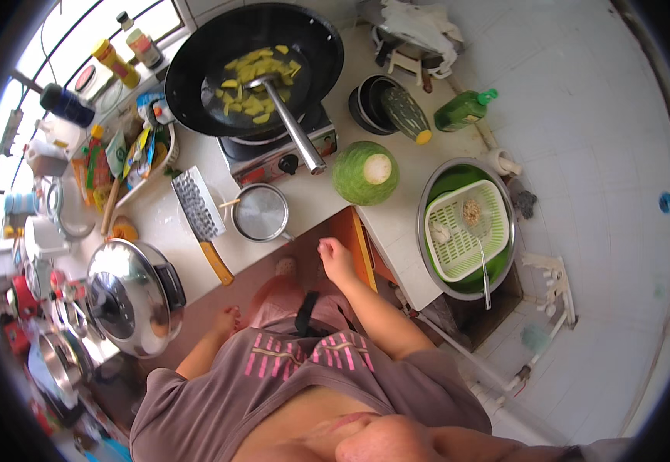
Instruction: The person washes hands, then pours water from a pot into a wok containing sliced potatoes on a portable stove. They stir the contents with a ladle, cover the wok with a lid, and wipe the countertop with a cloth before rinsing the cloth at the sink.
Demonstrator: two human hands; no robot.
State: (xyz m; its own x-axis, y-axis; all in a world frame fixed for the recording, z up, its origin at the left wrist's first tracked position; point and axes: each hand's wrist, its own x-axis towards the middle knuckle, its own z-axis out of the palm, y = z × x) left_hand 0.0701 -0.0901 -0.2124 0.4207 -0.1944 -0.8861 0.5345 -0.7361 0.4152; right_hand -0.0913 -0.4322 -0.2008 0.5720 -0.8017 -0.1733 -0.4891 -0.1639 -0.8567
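Note:
My right hand [336, 260] hangs just off the counter's front edge, fingers curled, with nothing visible in it. Lower and to the left, my left hand [229, 319] is at waist height, small and blurred, its fingers partly hidden. On a portable gas stove [284, 161] sits a large black wok [190, 75] holding yellow-green vegetable slices [251, 107]. A metal spatula [294, 130] rests in the wok, its handle over the rim. A cleaver [199, 202] with a pitted-looking blade and wooden handle lies beside a small metal pot [261, 212]. A cut round green gourd [358, 179] stands nearby.
At right, a metal basin [427, 173] holds a green-and-white colander [439, 257] and a mesh skimmer [484, 271] with small pale pieces. A lidded stockpot [132, 294] is at left. A cut dark-green squash [407, 112] leans on black bowls [363, 112] near a green pump bottle [461, 111].

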